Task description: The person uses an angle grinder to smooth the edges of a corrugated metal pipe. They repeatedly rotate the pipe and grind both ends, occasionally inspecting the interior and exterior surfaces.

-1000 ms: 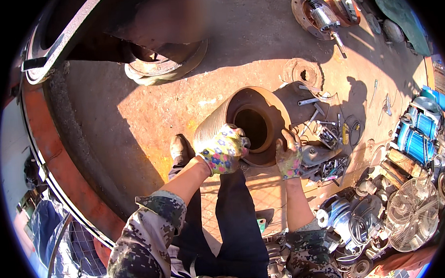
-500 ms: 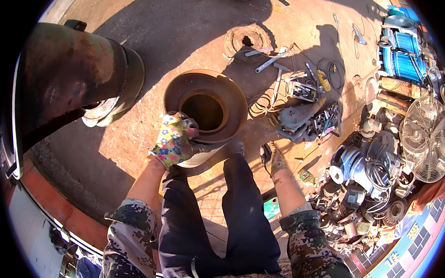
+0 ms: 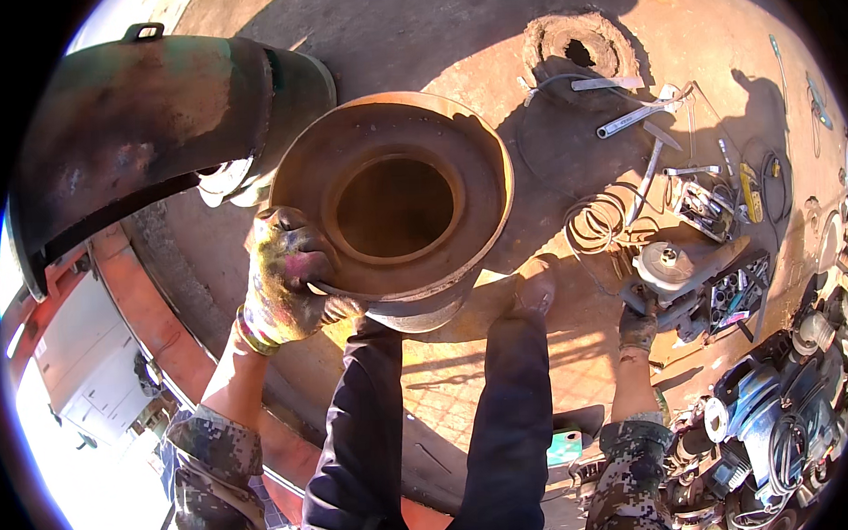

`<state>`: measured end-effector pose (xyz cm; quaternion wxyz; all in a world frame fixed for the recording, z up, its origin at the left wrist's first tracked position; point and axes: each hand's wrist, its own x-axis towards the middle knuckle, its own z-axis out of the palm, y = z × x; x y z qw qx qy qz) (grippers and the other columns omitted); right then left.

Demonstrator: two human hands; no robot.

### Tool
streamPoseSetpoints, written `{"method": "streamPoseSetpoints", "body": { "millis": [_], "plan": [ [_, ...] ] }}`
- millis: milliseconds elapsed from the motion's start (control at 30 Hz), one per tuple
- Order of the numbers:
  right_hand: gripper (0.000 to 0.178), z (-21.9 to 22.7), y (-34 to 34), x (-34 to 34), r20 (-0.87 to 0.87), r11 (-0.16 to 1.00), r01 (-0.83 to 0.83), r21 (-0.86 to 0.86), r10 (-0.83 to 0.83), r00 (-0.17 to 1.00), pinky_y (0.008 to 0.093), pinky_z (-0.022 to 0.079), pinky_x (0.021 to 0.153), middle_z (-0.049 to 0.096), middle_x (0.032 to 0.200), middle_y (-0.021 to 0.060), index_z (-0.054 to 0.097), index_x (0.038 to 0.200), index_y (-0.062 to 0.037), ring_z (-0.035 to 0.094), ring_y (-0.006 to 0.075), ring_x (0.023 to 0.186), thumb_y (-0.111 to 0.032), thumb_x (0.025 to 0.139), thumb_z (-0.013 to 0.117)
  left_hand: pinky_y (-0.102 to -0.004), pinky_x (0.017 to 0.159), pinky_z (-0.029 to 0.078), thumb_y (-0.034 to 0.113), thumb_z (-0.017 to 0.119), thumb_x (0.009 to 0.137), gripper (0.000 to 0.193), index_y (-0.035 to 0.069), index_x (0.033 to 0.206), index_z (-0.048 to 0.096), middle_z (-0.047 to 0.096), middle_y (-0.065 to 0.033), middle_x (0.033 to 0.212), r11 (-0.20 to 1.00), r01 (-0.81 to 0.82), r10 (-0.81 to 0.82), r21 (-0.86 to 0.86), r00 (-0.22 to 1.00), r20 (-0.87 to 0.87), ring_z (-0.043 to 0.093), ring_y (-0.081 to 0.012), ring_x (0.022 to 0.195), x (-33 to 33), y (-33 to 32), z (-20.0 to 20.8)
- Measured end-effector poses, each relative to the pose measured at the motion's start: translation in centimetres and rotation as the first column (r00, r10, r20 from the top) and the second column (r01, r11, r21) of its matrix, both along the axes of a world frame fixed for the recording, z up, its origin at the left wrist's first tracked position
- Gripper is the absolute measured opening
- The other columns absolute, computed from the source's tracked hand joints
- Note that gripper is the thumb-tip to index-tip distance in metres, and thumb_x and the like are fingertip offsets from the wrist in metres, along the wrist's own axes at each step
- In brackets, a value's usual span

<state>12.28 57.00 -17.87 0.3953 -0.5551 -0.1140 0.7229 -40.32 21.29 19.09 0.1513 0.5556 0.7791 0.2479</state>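
A large rusty metal housing [image 3: 491,183], round and flanged with a wide bore, stands before my knees, tilted toward me. My left hand [image 3: 289,274], in a stained floral glove, is closed over its near-left rim. To the right, my right hand [image 3: 638,328], in a dirty glove with dark fingers, has its fingers curled at the near side of a grey angle grinder [image 3: 665,264] lying on the ground. The hand partly hides where the fingers meet the tool. Beside the grinder lies an open case of small bits [image 3: 738,296].
A big rusty curved casing [image 3: 149,134] looms at the left. Farther right lie a hammer [image 3: 650,173], a wrench [image 3: 638,113], a coiled cable [image 3: 595,223] and a socket box [image 3: 707,208]. A ring-shaped crusted part [image 3: 580,49] sits behind. Motors and scrap [image 3: 775,430] crowd the right.
My right hand has moved right and forward from beside my knee to the grinder. My left hand stays on the housing's rim. The view has shifted left and come closer to the housing.
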Motion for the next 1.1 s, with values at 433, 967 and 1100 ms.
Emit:
{"method": "streamPoseSetpoints", "body": {
  "millis": [433, 967, 1100],
  "plan": [
    [0.055, 43.8, -4.2, 0.8, 0.496, 0.752, -0.645, 0.137, 0.511, 0.702, 0.0357, 0.055, 0.09, 0.062, 0.113, 0.0013, 0.064, 0.125, -0.0072, 0.063, 0.0173, 0.104, 0.0, 0.072, 0.079, -0.045, 0.087, 0.045, 0.052, 0.089, 0.072, 0.047, 0.007, 0.073, 0.074, 0.065, -0.0077, 0.084, 0.951, -0.169, 0.166, -0.258, 0.986, -0.035, 0.058, -0.0311, 0.088, -0.3, 6.2, 0.8],
    [0.026, 54.6, -1.4, -26.7, 0.15, 0.368, -0.928, -0.052, 0.922, 0.357, 0.0315, 0.045, 0.058, 0.059, 0.08, 0.0038, 0.062, 0.104, -0.002, 0.053, 0.0161, 0.061, -0.005, 0.079, 0.065, -0.0448, 0.094, 0.046, 0.053, 0.078, 0.084, 0.045, 0.009, 0.09, 0.082, 0.075, -0.0082, 0.096, 0.954, -0.174, 0.184, -0.244, 0.983, 0.016, 0.065, -0.032, 0.098, 0.5, 6.6, 0.4],
    [0.026, 55.9, -2.9, -29.8, 0.317, 0.323, -0.946, -0.035, 0.901, 0.296, 0.0326, 0.047, 0.058, 0.06, 0.079, 0.0048, 0.064, 0.104, -0.0009, 0.054, 0.0171, 0.061, -0.007, 0.079, 0.069, -0.0453, 0.093, 0.046, 0.059, 0.078, 0.083, 0.05, 0.009, 0.086, 0.081, 0.074, -0.009, 0.094, 0.94, -0.22, 0.237, -0.26, 0.971, 0.033, 0.065, -0.0326, 0.098, 0.8, 4.9, 0.1]
  ]
}}
